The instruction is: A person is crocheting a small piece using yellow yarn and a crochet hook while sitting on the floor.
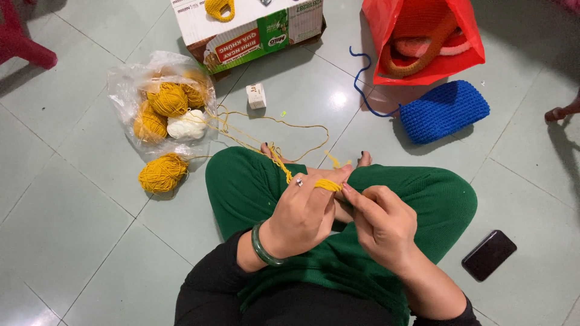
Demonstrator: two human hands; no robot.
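Observation:
I sit cross-legged on a tiled floor in green trousers. My left hand (pixel 305 211), with a green bangle and a ring, has yellow yarn (pixel 329 185) wound around its fingers. My right hand (pixel 379 218) pinches the same yarn beside it, possibly with a thin hook that I cannot see clearly. The strand (pixel 275 154) runs from my hands over my knee to the loose loops on the floor. A yellow yarn ball (pixel 162 172) lies left of my knee.
A clear plastic bag (pixel 130 84) holds several yellow balls and a white one. A cardboard box (pixel 248 27) stands behind it, with a small white box (pixel 257 95) nearby. A red bag (pixel 423 37), a blue crocheted piece (pixel 444 110) and a dark phone (pixel 489 255) lie to the right.

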